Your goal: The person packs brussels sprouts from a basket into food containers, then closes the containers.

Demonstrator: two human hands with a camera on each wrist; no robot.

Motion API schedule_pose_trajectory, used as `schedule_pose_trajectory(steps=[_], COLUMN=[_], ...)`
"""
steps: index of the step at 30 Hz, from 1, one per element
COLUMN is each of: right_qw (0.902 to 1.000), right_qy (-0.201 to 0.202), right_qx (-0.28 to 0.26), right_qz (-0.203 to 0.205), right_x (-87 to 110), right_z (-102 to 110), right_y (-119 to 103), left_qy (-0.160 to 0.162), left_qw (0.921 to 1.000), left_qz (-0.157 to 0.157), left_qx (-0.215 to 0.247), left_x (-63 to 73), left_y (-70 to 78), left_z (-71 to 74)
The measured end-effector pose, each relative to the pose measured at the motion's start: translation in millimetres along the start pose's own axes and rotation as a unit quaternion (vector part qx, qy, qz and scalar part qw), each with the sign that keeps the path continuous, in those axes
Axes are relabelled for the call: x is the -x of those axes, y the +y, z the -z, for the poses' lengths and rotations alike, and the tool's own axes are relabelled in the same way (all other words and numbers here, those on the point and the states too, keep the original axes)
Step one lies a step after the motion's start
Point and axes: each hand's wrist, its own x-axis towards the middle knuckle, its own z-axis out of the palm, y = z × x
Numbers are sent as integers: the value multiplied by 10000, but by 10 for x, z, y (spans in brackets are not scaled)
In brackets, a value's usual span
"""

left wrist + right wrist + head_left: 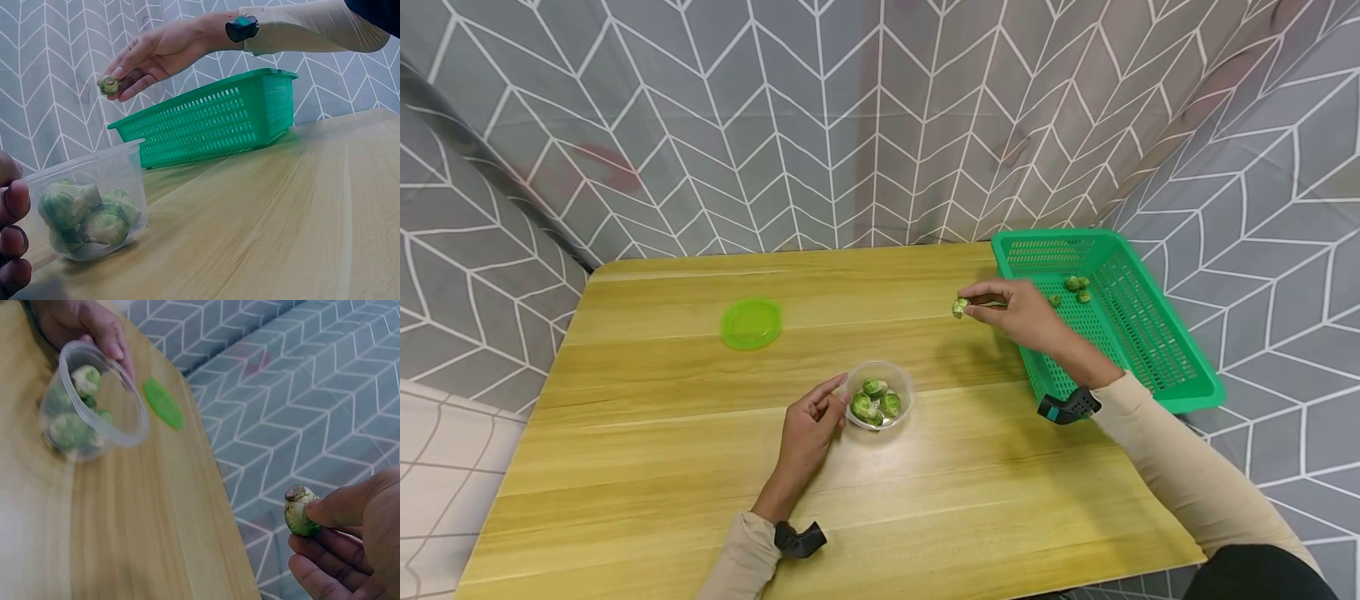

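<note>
While a small, round, green-and-white Brussels sprout [960, 307] is in the air toward the table's rear edge, the right hand [1011, 315] pinches it between thumb and fingertips. The left hand [808, 429], fingers loosely bent and not wrapped round anything, touches the left side of a clear, round plastic tub [132, 167], which holds several green sprouts [875, 387] near the middle of the wooden table [625, 467]. The step in hand appears to be carrying sprouts one by one from basket to tub; the next move would call for going toward the front edge and leftward, then lowering over the tub's open mouth, clear of its rim. More leafy green sprouts [1072, 284] lie in the rectangular green plastic basket [1052, 240] at the rear right corner, its rim apparently reaching past the right edge. Bare wood separates basket and tub, giving the arm room. Nearer the rear edge, left of the tub, lies a round lime-green lid [752, 323], apart from both hands.
</note>
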Motion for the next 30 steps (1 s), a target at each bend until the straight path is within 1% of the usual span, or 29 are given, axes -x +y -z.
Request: schedule_pose_trajectory(steps=[6, 12, 23, 30], right_qw=[9993, 9973, 9938, 9915], right_qy=[-198, -389, -653, -740], right_qx=[-293, -498, -720, -829], right_qz=[111, 376, 546, 683], right_x=[38, 83, 121, 143], right_z=[-136, -259, -410, -503], right_y=[-67, -130, -192, -237], left_qy=[-26, -36, -37, -44], left_qw=[10000, 10000, 10000, 10000], left_qz=[18, -6, 48, 36], left_qx=[49, 29, -43, 43], left_x=[-4, -6, -8, -9], left_y=[-5, -15, -9, -4], left_z=[-1, -2, -4, 4])
